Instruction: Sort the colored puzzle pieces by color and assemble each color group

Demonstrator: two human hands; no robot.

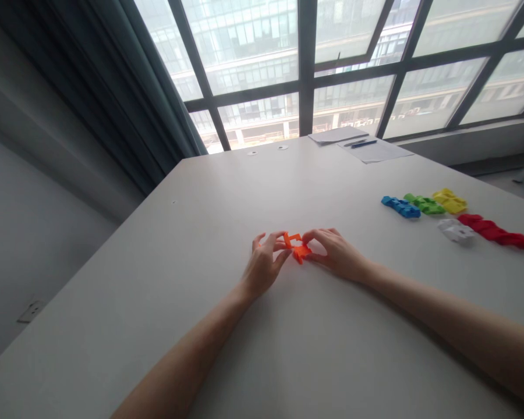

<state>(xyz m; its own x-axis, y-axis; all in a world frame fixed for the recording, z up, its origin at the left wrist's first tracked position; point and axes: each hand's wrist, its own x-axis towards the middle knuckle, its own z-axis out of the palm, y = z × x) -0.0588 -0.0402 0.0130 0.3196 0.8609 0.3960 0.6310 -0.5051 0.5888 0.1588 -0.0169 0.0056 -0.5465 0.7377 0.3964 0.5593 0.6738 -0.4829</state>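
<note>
An angular orange puzzle piece (301, 251) is held just above the white table between my two hands. It looks like several joined blocks bent into a loop with a gap in the middle. My left hand (265, 263) pinches its left side between thumb and fingers. On the right side, my right hand (330, 251) grips it with thumb below and index finger above. Fingertips hide parts of the piece, so I cannot tell whether it is one part or two.
To the right lie similar folded pieces: blue (400, 207), green (425, 203), yellow (450, 201), white (456, 231) and red (498, 231). Papers (375, 152) with pens (363, 144) rest at the table's (253, 192) far edge, by the window. A dark curtain (126, 87) hangs at left.
</note>
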